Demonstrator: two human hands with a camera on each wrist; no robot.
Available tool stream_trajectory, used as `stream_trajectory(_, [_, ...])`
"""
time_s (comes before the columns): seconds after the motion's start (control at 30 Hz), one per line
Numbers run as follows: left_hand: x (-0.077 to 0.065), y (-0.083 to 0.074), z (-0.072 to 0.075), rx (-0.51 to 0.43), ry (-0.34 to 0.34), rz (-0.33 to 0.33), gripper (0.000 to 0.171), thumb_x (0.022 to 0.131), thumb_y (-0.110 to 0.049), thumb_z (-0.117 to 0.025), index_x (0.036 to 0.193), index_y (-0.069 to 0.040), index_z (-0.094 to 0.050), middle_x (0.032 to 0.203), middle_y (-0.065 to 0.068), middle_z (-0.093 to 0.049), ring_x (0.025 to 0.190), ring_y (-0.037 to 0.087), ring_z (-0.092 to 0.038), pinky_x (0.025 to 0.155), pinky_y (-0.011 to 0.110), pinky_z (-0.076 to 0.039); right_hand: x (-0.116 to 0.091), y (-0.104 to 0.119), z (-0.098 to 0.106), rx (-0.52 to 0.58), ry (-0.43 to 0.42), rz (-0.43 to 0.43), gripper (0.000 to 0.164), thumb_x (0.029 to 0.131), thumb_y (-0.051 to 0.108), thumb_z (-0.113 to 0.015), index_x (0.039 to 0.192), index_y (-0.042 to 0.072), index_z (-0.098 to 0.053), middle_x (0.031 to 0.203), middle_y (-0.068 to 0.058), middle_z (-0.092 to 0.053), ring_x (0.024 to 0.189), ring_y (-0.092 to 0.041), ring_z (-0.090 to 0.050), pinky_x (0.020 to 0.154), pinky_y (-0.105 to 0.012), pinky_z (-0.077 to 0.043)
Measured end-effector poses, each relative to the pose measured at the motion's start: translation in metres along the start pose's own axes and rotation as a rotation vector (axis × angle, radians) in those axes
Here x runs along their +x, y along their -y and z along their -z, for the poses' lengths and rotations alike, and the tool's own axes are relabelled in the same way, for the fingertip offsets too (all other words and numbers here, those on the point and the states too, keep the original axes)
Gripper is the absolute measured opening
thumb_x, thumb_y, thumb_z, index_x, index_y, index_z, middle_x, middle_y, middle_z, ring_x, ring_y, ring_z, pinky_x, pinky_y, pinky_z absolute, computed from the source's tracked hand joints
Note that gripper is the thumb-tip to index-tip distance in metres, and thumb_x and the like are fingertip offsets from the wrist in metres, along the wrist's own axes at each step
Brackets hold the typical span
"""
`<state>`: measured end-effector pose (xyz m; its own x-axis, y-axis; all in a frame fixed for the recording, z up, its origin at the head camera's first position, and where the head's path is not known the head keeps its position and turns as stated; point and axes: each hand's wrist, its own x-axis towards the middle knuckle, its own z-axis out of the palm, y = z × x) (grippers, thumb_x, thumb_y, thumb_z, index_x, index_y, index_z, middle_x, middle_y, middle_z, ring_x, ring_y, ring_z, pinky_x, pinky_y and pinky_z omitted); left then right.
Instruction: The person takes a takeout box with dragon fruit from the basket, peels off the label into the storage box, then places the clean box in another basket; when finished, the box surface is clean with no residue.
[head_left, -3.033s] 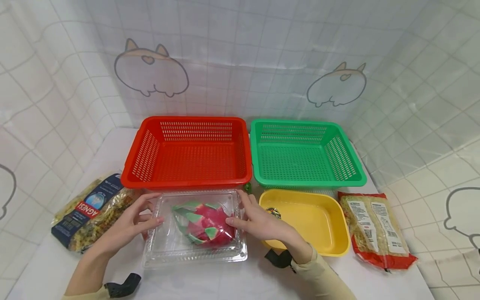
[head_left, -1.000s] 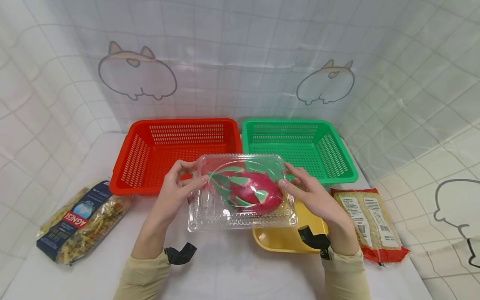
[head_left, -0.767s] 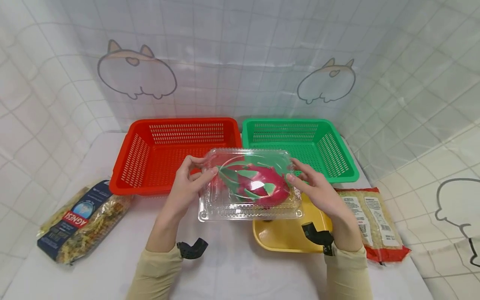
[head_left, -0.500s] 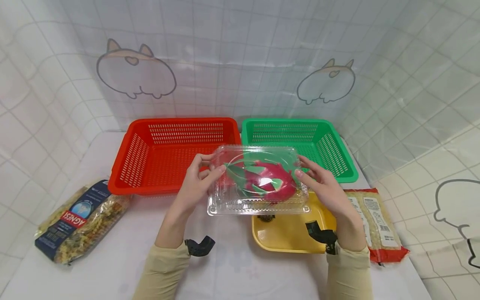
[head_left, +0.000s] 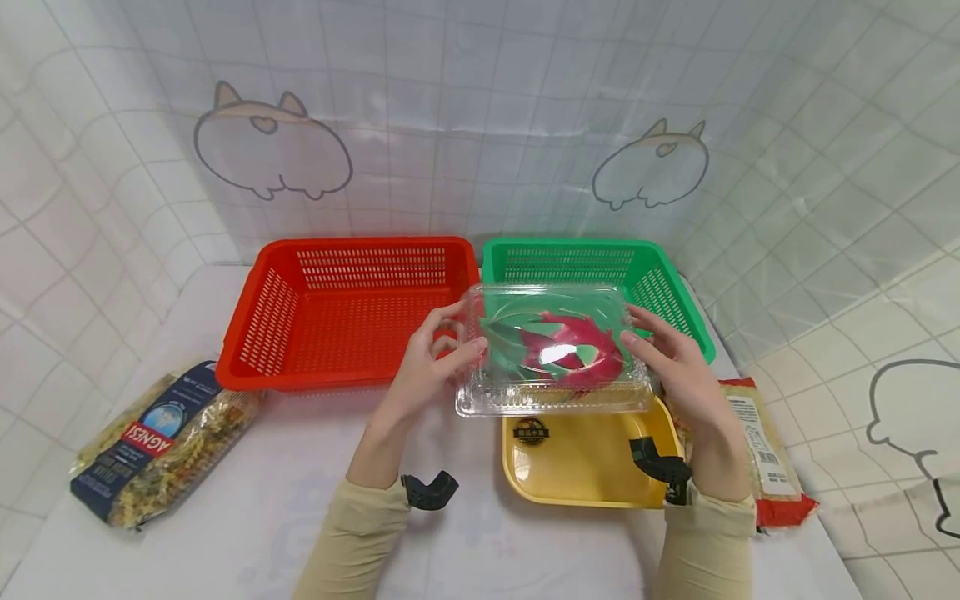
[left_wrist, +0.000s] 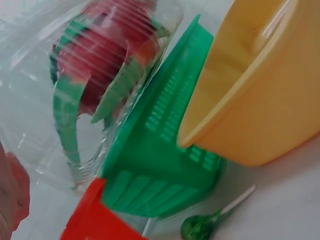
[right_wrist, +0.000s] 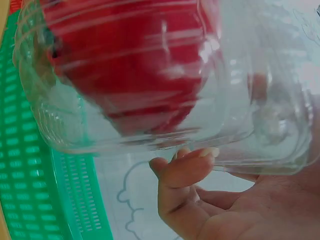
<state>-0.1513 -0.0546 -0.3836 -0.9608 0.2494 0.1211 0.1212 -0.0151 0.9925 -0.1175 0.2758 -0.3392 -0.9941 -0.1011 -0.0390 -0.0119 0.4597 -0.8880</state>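
Observation:
A clear plastic clamshell box [head_left: 510, 392] with a dragon fruit [head_left: 592, 350] inside hangs in the air, over the yellow tub and the front of the green basket in the head view. My left hand [head_left: 431, 358] grips its left edge, thumb on top. My right hand [head_left: 678, 367] holds the right edge the same way. Seen from the right wrist, the fingers [right_wrist: 187, 172] curl under the box's rim. From the left wrist, the fruit's green-tipped leaves [left_wrist: 70, 110] show through the plastic, and only part of the left hand appears.
A red basket [head_left: 348, 383] and a green basket [head_left: 690, 312] stand at the back. In front of the green one sits a yellow tub [head_left: 577, 467]. Pasta [head_left: 165, 442] lies left, a red-edged bag [head_left: 765, 450] right. A green lollipop [left_wrist: 200, 226] lies by the baskets.
Both hands have raised the clamshell box from the table in front of the red basket and carried it right. Over the last second it keeps drifting right and slightly away.

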Motion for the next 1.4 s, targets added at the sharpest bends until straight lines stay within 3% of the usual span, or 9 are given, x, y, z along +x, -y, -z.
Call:
stream_trajectory(0.3, [0.007,0.007,-0.025,-0.052,-0.080,0.024,0.060,0.095,-0.026,-0.068,0.149,-0.018,-0.044,0.114,0.009,-0.046,0.076,0.018,-0.052,0.064,0.028,-0.048,-0.001,-0.004,0.012,0.049,-0.035,0.007,0.059,0.104,0.036,-0.052,0.157,0.019,-0.032,0.157,-0.015,-0.034,0.140,-0.034,-0.035,0.114,-0.067,-0.025])
stream_trajectory(0.67, [0.014,0.008,-0.042,-0.044,-0.112,0.011,0.055,0.097,-0.028,-0.064,0.148,-0.018,-0.046,0.114,0.007,-0.042,0.076,0.016,-0.048,0.060,0.023,-0.037,0.000,-0.012,0.023,0.147,-0.022,-0.030,0.059,0.105,0.038,-0.049,0.158,0.018,-0.031,0.161,-0.015,-0.029,0.140,-0.027,-0.034,0.117,-0.065,-0.017])
stream_trajectory(0.73, [0.018,0.006,-0.045,-0.038,-0.121,0.013,0.055,0.097,-0.028,-0.063,0.148,-0.017,-0.046,0.112,0.008,-0.041,0.074,0.015,-0.047,0.059,0.023,-0.037,0.003,-0.012,0.026,0.147,-0.020,-0.029,0.060,0.105,0.037,-0.049,0.158,0.017,-0.030,0.161,-0.016,-0.029,0.137,-0.021,-0.037,0.117,-0.063,-0.018])
stream_trajectory(0.87, [0.028,0.000,-0.051,-0.019,-0.128,0.044,0.056,0.098,-0.027,-0.061,0.150,-0.016,-0.044,0.111,0.008,-0.040,0.074,0.015,-0.045,0.054,0.022,-0.040,0.011,-0.012,0.033,0.117,-0.024,-0.036,0.061,0.105,0.039,-0.048,0.158,0.015,-0.029,0.160,-0.019,-0.030,0.130,-0.016,-0.042,0.110,-0.036,-0.036])
stream_trajectory(0.97, [0.037,-0.003,-0.056,-0.002,-0.125,0.086,0.056,0.098,-0.029,-0.058,0.150,-0.017,-0.042,0.113,0.008,-0.040,0.078,0.017,-0.044,0.053,0.024,-0.043,0.016,-0.012,0.036,0.133,-0.030,-0.053,0.063,0.105,0.040,-0.048,0.158,0.015,-0.028,0.159,-0.022,-0.028,0.133,-0.028,-0.038,0.114,-0.039,-0.032])
stream_trajectory(1.07, [0.045,-0.004,-0.058,0.005,-0.130,0.123,0.054,0.099,-0.030,-0.057,0.150,-0.017,-0.043,0.114,0.007,-0.040,0.076,0.017,-0.044,0.054,0.025,-0.044,0.021,-0.011,0.038,0.187,-0.039,-0.078,0.064,0.104,0.041,-0.050,0.158,0.014,-0.028,0.159,-0.022,-0.026,0.139,-0.037,-0.029,0.120,-0.061,-0.011])
stream_trajectory(1.13, [0.050,-0.005,-0.059,0.006,-0.135,0.135,0.053,0.100,-0.029,-0.055,0.150,-0.016,-0.043,0.113,0.008,-0.040,0.069,0.017,-0.043,0.053,0.025,-0.044,0.025,-0.010,0.038,0.225,-0.048,-0.093,0.065,0.103,0.041,-0.051,0.157,0.013,-0.029,0.157,-0.021,-0.027,0.139,-0.037,-0.027,0.119,-0.065,-0.004])
stream_trajectory(1.3, [0.063,-0.010,-0.058,0.035,-0.141,0.153,0.051,0.100,-0.026,-0.054,0.149,-0.012,-0.044,0.117,0.013,-0.042,0.054,0.015,-0.040,0.052,0.025,-0.044,0.037,-0.010,0.039,0.258,-0.062,-0.126,0.063,0.103,0.040,-0.053,0.155,0.011,-0.032,0.145,-0.011,-0.039,0.134,-0.029,-0.031,0.121,-0.060,-0.010])
stream_trajectory(1.4, [0.072,-0.013,-0.057,0.045,-0.126,0.191,0.051,0.100,-0.025,-0.053,0.149,-0.013,-0.043,0.125,0.015,-0.041,0.050,0.014,-0.041,0.062,0.031,-0.048,0.046,-0.009,0.041,0.236,-0.062,-0.148,0.062,0.103,0.039,-0.053,0.154,0.011,-0.033,0.134,0.000,-0.044,0.126,-0.023,-0.038,0.115,-0.046,-0.029])
